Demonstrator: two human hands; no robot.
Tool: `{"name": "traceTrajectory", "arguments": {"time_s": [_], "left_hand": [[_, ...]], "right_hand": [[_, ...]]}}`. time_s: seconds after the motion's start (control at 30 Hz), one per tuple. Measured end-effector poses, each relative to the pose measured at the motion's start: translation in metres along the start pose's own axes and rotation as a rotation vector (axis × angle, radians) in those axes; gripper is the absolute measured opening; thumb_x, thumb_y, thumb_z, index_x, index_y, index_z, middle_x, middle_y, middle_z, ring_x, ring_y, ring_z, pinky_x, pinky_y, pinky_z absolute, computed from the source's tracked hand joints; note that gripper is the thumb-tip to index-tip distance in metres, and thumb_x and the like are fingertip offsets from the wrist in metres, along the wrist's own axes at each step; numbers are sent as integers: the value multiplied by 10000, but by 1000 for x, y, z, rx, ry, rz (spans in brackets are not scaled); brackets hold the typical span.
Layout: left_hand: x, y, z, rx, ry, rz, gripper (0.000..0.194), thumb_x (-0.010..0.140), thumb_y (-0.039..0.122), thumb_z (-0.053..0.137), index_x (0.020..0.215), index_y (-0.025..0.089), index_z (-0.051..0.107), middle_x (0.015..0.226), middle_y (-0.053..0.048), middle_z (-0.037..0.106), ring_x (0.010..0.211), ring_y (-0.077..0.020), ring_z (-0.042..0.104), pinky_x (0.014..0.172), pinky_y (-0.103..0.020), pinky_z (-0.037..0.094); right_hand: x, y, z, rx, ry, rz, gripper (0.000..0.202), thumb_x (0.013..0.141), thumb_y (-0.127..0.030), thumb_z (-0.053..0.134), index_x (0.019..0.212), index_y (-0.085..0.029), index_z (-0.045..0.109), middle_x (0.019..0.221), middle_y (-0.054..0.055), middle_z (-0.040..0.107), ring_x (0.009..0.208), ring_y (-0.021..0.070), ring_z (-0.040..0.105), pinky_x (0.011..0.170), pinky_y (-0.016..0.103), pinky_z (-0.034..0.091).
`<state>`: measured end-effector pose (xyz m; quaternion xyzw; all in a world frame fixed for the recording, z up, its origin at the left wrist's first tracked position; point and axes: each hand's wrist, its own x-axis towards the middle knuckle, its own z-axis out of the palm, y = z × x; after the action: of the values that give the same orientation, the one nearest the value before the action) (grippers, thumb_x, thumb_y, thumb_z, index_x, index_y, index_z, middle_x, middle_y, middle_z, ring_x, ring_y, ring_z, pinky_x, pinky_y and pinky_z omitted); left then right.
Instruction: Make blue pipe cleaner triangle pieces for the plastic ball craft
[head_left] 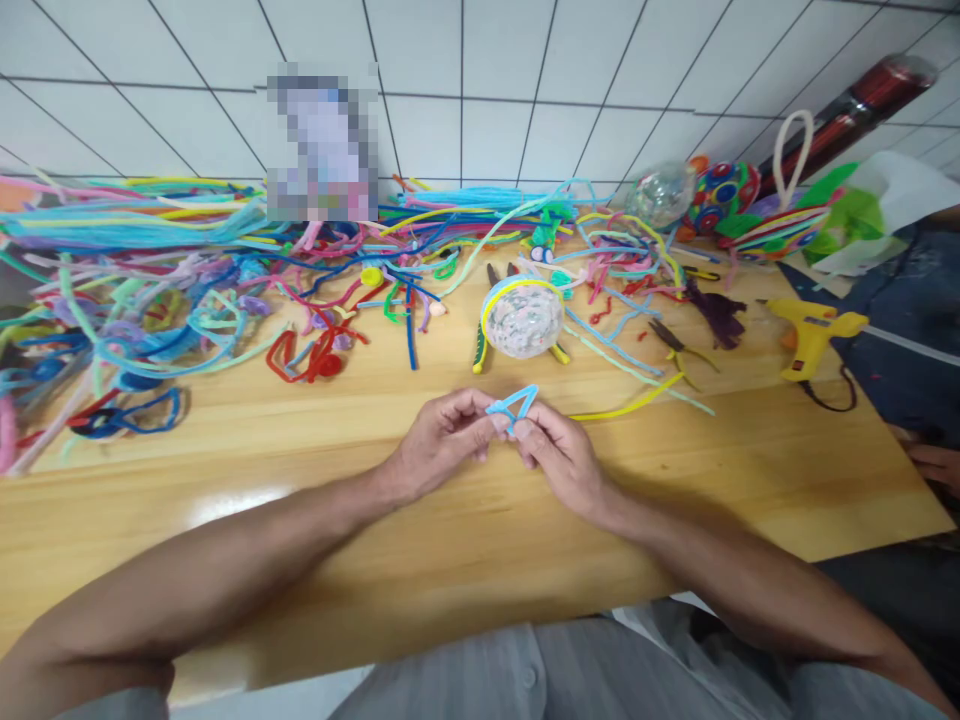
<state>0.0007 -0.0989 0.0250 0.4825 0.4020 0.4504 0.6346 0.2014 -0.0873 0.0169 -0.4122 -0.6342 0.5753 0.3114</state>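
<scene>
A light blue pipe cleaner point(527, 399), bent into a small triangular loop, is pinched between both hands above the near middle of the table. My left hand point(455, 432) grips its left end between thumb and fingers. On the other side, my right hand point(559, 447) has thumb and fingertips closed at the lower corner of the loop. Just beyond the hands sits a clear ball point(525, 318) with pale bits inside and a yellow and blue band along its edge. A yellow pipe cleaner point(634, 402) lies to the right, partly hidden behind my right hand.
Loose pipe cleaners point(150, 225) in many colours crowd the back and left of the wooden table point(315, 560). Pliers point(679, 348) lie right of the ball. A yellow glue gun point(814, 335) rests near the right edge, where another person's hand point(937, 465) shows.
</scene>
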Motion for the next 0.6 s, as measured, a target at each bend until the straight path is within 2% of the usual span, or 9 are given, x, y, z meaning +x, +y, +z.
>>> {"name": "traceTrajectory", "arguments": {"time_s": [0.17, 0.3, 0.5, 0.6], "left_hand": [[0, -4, -2, -6, 50, -20, 364, 922, 486, 768, 960, 135, 678, 757, 2, 704, 552, -66, 567, 547, -191, 488], [-1, -2, 0, 1, 71, -19, 398, 956, 540, 709, 915, 153, 626, 720, 1, 699, 563, -85, 582, 568, -211, 504], [0, -5, 2, 20, 45, 35, 403, 939, 549, 727, 945, 166, 605, 687, 15, 678, 595, -118, 631, 593, -238, 531], [-1, -7, 2, 13, 40, 27, 389, 937, 531, 738, 955, 161, 620, 710, 4, 691, 610, -124, 631, 608, -248, 530]], "right_hand": [[0, -4, -2, -33, -22, -24, 477, 1017, -619, 518, 761, -220, 566, 593, -54, 472, 537, 114, 426, 534, 271, 334], [-1, -6, -5, -93, 13, -122, 514, 1026, -615, 495, 693, -224, 518, 589, -47, 471, 545, 114, 426, 552, 281, 322], [-3, -13, -8, -223, 77, -290, 468, 1021, -459, 537, 636, -227, 407, 575, -68, 367, 538, 99, 347, 564, 286, 275], [-4, -20, -10, -246, 102, -333, 473, 1005, -436, 550, 617, -227, 376, 571, -71, 336, 536, 95, 337, 567, 282, 283]]}}
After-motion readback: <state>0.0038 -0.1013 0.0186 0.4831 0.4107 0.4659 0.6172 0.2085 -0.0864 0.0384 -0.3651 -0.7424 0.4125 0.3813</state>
